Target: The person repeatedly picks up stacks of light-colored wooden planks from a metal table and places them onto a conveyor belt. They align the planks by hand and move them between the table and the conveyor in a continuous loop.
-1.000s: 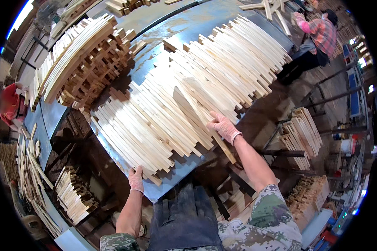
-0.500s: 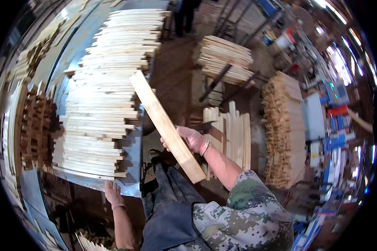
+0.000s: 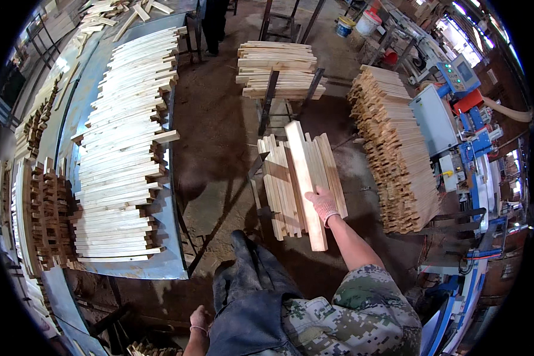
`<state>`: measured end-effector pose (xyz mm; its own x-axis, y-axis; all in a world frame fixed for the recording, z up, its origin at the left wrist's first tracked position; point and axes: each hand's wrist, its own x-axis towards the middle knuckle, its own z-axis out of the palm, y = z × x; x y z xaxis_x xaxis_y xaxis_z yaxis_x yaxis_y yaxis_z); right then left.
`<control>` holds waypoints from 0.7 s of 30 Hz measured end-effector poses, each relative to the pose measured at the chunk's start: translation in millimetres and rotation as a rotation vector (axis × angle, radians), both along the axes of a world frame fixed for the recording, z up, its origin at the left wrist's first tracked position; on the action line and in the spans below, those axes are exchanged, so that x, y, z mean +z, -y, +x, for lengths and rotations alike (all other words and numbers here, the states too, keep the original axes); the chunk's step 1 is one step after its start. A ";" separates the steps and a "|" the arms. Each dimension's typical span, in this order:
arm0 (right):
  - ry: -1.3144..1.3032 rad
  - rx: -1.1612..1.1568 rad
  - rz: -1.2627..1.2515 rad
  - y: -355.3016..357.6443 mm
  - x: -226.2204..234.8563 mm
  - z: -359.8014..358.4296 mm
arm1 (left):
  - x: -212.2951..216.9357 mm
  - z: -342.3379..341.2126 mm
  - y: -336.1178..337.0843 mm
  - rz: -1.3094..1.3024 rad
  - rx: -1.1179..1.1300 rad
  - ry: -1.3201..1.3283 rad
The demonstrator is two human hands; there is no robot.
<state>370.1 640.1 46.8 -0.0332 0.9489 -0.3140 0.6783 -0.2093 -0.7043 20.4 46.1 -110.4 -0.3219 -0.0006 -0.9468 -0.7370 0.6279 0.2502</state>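
metal table (image 3: pixel 160 270) with slats (image 3: pixel 124 154) | tall stick stack (image 3: pixel 397 154) | blue machine (image 3: pixel 463 142) | bucket (image 3: pixel 369 22)

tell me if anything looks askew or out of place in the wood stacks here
On the metal table, one slat juts out to the right past the otherwise fairly even row of pale slats. The plank in the right hand lies slightly angled across the small stack. Nothing looks spilled or broken.
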 end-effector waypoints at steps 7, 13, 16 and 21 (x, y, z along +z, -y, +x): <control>0.267 -0.139 -0.170 -22.3 -111.8 48.7 | 60.0 30.9 -27.3 0.040 -0.111 -0.027; 0.210 -0.249 -0.238 -44.3 -140.2 12.9 | 49.4 6.7 -21.6 0.411 0.324 0.322; 0.258 -0.202 -0.135 -56.2 -169.7 0.1 | 71.4 25.4 -62.0 0.075 0.212 0.024; 0.268 0.012 -0.421 -77.4 -202.0 -12.8 | 88.5 42.6 -103.2 -0.022 0.188 0.003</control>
